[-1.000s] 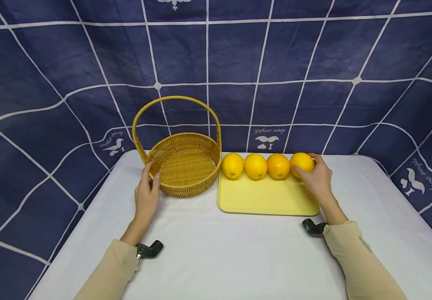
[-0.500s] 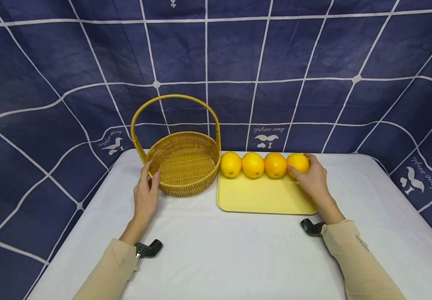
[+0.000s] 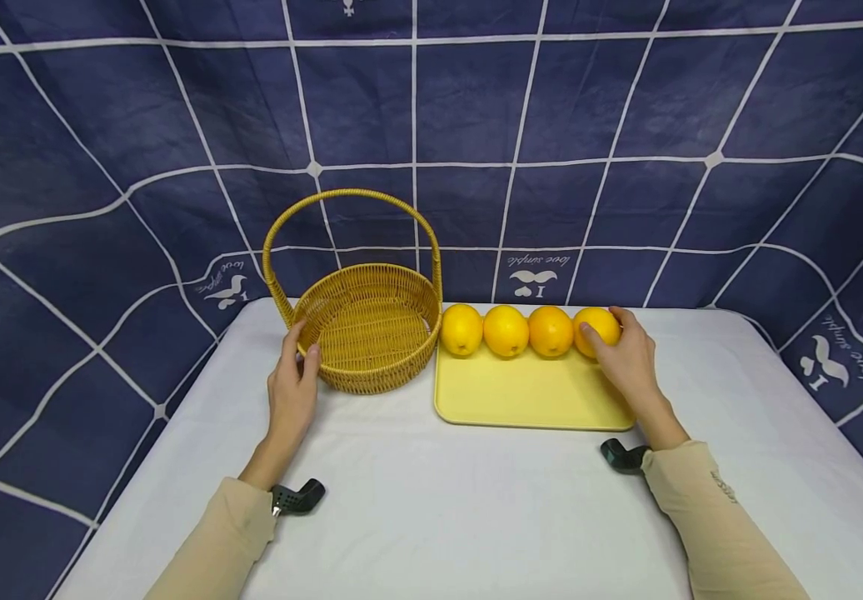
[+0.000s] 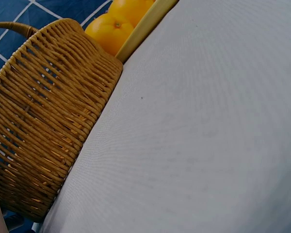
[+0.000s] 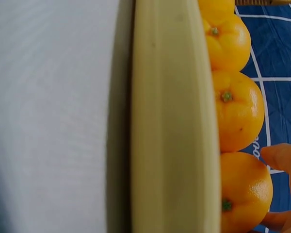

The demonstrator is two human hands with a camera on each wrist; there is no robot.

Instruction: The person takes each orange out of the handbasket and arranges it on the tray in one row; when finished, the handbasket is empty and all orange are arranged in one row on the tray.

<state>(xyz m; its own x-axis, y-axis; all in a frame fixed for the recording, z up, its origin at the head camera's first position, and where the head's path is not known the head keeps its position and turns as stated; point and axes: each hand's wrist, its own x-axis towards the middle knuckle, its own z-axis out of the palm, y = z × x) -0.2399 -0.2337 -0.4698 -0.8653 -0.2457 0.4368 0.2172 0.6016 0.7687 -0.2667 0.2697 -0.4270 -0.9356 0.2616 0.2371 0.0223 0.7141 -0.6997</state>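
A woven basket with a tall arched handle stands at the left, with nothing inside. My left hand lies against its near left side, fingers extended at the rim and thumb along the front. On a yellow tray several oranges form a row along the far edge. My right hand is around the rightmost orange, thumb over the front and fingers at the far right side. In the right wrist view a gap shows between the thumb and this orange, while another finger meets its edge.
A white cloth covers the table. Behind it hangs a blue curtain with white grid lines. The tray's left end stands right beside the basket. A black wrist device is on the left wrist, another on the right.
The rightmost orange and my right hand have shifted slightly left against the row. Since half a second ago my right thumb has risen a little on that orange. The left hand has stayed put.
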